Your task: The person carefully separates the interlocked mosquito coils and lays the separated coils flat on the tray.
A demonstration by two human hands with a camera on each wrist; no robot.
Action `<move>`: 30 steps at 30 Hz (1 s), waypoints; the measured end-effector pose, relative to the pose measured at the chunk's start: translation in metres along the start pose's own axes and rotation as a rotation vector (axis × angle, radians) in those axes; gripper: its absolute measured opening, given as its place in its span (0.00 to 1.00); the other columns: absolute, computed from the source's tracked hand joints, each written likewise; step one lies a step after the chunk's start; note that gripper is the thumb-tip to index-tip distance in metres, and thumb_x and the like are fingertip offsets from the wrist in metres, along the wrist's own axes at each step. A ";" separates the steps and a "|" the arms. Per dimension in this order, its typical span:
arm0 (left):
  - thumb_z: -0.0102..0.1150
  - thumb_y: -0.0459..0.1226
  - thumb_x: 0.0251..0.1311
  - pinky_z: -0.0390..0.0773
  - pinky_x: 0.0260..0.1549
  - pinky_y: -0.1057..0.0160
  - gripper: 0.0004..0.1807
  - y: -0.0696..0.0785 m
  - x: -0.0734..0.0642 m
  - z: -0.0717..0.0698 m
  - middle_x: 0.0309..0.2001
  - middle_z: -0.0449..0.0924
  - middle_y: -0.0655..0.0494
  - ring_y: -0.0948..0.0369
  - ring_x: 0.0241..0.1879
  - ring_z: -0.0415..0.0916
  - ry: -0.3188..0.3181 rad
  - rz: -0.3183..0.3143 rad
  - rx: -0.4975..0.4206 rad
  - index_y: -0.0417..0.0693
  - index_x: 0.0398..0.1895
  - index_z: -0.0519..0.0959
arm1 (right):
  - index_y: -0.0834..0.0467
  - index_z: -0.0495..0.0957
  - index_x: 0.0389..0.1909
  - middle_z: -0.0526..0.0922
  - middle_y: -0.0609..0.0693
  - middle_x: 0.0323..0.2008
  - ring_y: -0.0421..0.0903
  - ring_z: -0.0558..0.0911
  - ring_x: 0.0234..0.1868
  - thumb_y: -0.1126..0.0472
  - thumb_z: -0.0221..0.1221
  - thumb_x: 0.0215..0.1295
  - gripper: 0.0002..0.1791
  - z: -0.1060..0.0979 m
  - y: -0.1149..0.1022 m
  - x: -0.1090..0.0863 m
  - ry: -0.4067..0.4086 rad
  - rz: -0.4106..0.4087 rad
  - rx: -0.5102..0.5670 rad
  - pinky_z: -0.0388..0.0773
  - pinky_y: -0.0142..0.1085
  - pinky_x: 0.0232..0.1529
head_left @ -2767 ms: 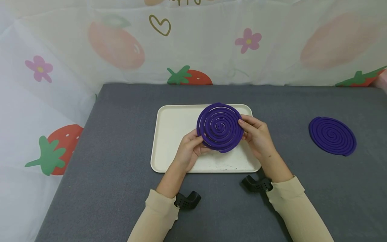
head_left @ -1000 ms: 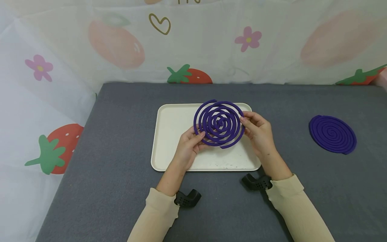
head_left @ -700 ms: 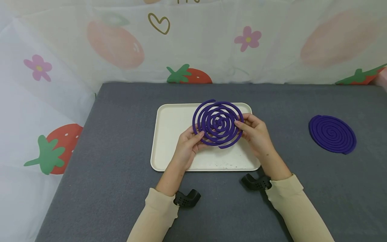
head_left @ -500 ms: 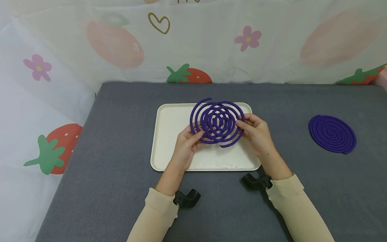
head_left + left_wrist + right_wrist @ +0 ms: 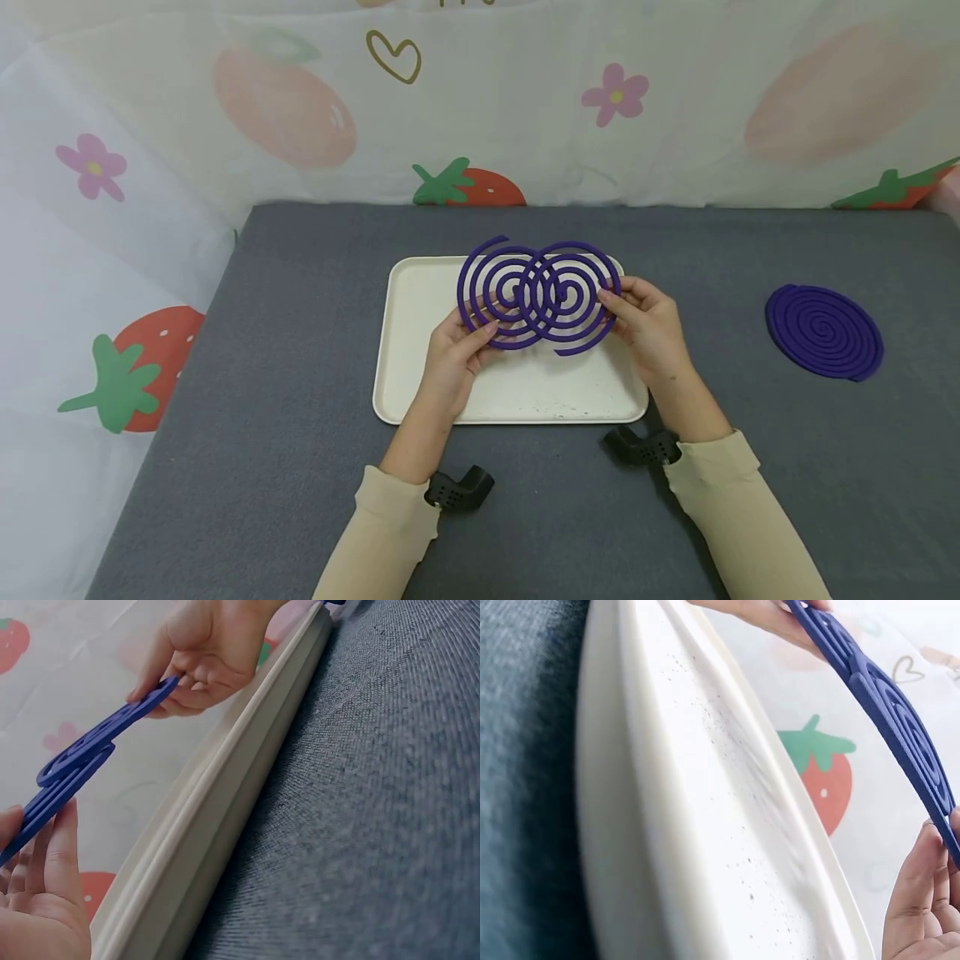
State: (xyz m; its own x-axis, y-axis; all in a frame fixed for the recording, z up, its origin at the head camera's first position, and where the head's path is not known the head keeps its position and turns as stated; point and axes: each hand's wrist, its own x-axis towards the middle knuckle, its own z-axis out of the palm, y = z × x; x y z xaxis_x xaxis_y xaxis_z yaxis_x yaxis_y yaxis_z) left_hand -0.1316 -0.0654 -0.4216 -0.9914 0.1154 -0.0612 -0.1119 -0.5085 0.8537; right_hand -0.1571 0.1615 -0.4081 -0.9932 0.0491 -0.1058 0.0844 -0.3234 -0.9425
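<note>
Two thin purple mosquito coils are held up over a cream tray (image 5: 420,358), overlapping each other at their inner sides. My left hand (image 5: 452,358) pinches the left coil (image 5: 516,292) at its lower left edge, thumb on top and fingers beneath. The right coil (image 5: 563,292) is pinched at its right edge by my right hand (image 5: 654,333). In the left wrist view the two spirals lie one over the other, tilted, with the right hand (image 5: 210,652) at the far end. The right wrist view shows the right hand's (image 5: 922,907) fingertips on its coil.
A tightly wound purple mosquito coil disc (image 5: 823,333) lies on the grey tablecloth (image 5: 300,350) at the right. Dark crumbs (image 5: 751,896) dot the tray's near right part. A printed curtain (image 5: 675,158) hangs behind the table.
The single full disc has come apart into two open spirals. The left hand has drawn its coil to the left and the right hand its coil to the right, leaving a narrow overlap.
</note>
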 end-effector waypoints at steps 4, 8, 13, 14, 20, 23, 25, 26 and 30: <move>0.49 0.21 0.61 0.81 0.36 0.67 0.16 0.001 0.001 0.000 0.39 0.82 0.55 0.61 0.38 0.81 0.014 0.000 0.025 0.34 0.53 0.69 | 0.56 0.79 0.31 0.82 0.45 0.26 0.37 0.79 0.26 0.67 0.62 0.60 0.03 -0.003 -0.001 0.001 0.005 -0.023 0.011 0.76 0.28 0.28; 0.50 0.20 0.59 0.81 0.37 0.66 0.18 0.003 0.001 -0.001 0.39 0.82 0.55 0.62 0.39 0.81 0.044 0.000 0.041 0.33 0.53 0.69 | 0.56 0.79 0.32 0.82 0.45 0.26 0.38 0.78 0.26 0.68 0.60 0.61 0.04 -0.006 -0.002 0.002 0.012 -0.034 0.004 0.76 0.28 0.28; 0.50 0.20 0.60 0.81 0.38 0.66 0.18 0.005 0.003 -0.002 0.38 0.82 0.55 0.62 0.37 0.81 0.092 -0.015 0.058 0.32 0.53 0.69 | 0.57 0.78 0.33 0.82 0.46 0.27 0.38 0.78 0.27 0.67 0.61 0.61 0.02 -0.009 -0.002 0.003 0.027 -0.032 0.013 0.76 0.28 0.28; 0.50 0.20 0.60 0.81 0.38 0.66 0.17 0.006 0.003 -0.003 0.37 0.82 0.56 0.63 0.36 0.81 0.106 -0.023 0.061 0.32 0.53 0.69 | 0.57 0.78 0.33 0.82 0.46 0.27 0.38 0.78 0.27 0.67 0.61 0.61 0.02 -0.010 -0.002 0.003 0.032 -0.030 0.011 0.76 0.28 0.28; 0.50 0.21 0.61 0.81 0.36 0.68 0.15 0.008 0.005 -0.009 0.34 0.81 0.55 0.63 0.35 0.81 0.214 -0.057 0.069 0.32 0.51 0.71 | 0.58 0.78 0.34 0.82 0.46 0.27 0.39 0.79 0.27 0.65 0.62 0.60 0.03 -0.014 -0.003 0.004 0.060 -0.005 0.003 0.77 0.27 0.28; 0.49 0.20 0.61 0.81 0.38 0.66 0.16 0.009 0.006 -0.011 0.36 0.81 0.53 0.62 0.37 0.81 0.240 -0.078 0.081 0.31 0.52 0.70 | 0.59 0.79 0.35 0.82 0.45 0.27 0.38 0.79 0.27 0.64 0.63 0.60 0.04 -0.015 -0.004 0.005 0.068 0.011 -0.027 0.77 0.26 0.28; 0.49 0.20 0.61 0.80 0.39 0.66 0.17 0.009 0.007 -0.011 0.38 0.80 0.51 0.62 0.37 0.81 0.246 -0.100 0.095 0.30 0.54 0.69 | 0.60 0.79 0.37 0.83 0.45 0.28 0.38 0.80 0.28 0.64 0.63 0.60 0.06 -0.016 -0.004 0.005 0.057 0.023 -0.050 0.78 0.26 0.29; 0.49 0.20 0.61 0.80 0.40 0.65 0.18 0.009 0.007 -0.011 0.40 0.80 0.49 0.62 0.37 0.81 0.248 -0.112 0.100 0.30 0.55 0.69 | 0.62 0.78 0.40 0.83 0.45 0.29 0.38 0.80 0.29 0.65 0.62 0.60 0.08 -0.016 -0.004 0.006 0.048 0.028 -0.065 0.78 0.26 0.31; 0.49 0.18 0.59 0.78 0.45 0.64 0.23 0.009 0.007 -0.012 0.50 0.76 0.37 0.59 0.43 0.80 0.235 -0.137 0.124 0.29 0.59 0.67 | 0.71 0.71 0.54 0.84 0.43 0.31 0.36 0.81 0.32 0.67 0.59 0.63 0.20 -0.016 -0.003 0.007 0.013 0.049 -0.109 0.79 0.26 0.34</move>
State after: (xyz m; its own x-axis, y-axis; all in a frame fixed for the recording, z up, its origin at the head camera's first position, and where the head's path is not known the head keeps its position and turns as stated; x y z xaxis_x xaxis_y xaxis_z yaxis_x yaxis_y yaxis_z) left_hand -0.1402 -0.0797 -0.4210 -0.9577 -0.0321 -0.2858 -0.2510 -0.3918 0.8851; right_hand -0.1632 0.1777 -0.4111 -0.9865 0.0485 -0.1564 0.1422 -0.2206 -0.9649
